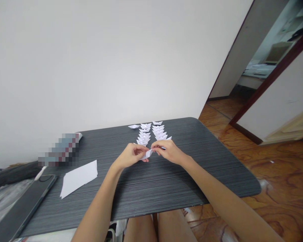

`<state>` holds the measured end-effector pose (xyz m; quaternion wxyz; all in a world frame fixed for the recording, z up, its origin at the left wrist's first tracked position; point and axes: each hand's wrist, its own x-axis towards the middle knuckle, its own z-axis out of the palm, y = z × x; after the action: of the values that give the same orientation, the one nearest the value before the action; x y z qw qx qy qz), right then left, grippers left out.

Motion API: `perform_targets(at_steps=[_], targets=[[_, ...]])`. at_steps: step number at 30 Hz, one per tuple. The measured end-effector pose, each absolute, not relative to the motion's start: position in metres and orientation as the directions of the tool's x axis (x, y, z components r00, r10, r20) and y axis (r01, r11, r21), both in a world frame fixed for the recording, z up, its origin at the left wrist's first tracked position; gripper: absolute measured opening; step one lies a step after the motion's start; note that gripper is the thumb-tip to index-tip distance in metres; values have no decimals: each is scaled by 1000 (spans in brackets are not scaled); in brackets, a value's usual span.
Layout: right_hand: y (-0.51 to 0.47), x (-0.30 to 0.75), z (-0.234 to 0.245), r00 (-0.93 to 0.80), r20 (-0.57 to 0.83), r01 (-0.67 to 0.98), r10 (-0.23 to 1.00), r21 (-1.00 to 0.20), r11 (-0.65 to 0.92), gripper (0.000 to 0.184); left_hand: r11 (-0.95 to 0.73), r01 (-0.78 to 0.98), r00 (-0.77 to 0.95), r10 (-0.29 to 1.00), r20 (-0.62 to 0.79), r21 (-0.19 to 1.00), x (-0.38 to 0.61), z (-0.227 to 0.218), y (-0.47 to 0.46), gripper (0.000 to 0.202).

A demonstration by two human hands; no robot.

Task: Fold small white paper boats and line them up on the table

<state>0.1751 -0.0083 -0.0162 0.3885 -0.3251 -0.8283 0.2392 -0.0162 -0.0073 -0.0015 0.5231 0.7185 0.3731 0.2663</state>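
A small piece of folded white paper [148, 154] is held between both hands, just above the dark table. My left hand [131, 155] pinches its left end, fingers closed. At its right end, the thumb and fingertips of my right hand [169, 151] grip a corner. Right behind the hands stand two rows of folded white paper boats, a left row [144, 135] and a right row [159, 131]. The hands hide the nearest boats in part. One more boat [134, 126] sits apart at the back, left of the rows.
A stack of white paper sheets [80, 177] lies on the table [181, 188] to the left. Beyond it are a blurred-out package [63, 149] and a long dark flat object [27, 205]. A white wall [111, 60] borders the back edge; wooden floor [288, 168] lies to the right.
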Motion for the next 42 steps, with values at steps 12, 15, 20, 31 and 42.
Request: perform_targets(at_steps=[12,15,20,31,42], targets=[[-13,172,-17,-556,515,393,652,-528,753,13,-347,424,641,767,-6,837,-16,0,-9,17],[-13,172,-16,-565,510,392,649,-525,755,13,-371,446,629,777,9,814,-15,0,-9,18],[-10,177,-12,-485,501,437,717,-571,695,12,-333,417,546,836,60,846,-18,0,-6,30],[-4,181,-10,-255,474,356,843,-764,538,9,-326,346,388,903,182,880,-14,-5,-3,30],[-7,183,-10,-407,561,442,721,-570,693,11,-606,510,471,791,391,610,-16,-6,-5,26]])
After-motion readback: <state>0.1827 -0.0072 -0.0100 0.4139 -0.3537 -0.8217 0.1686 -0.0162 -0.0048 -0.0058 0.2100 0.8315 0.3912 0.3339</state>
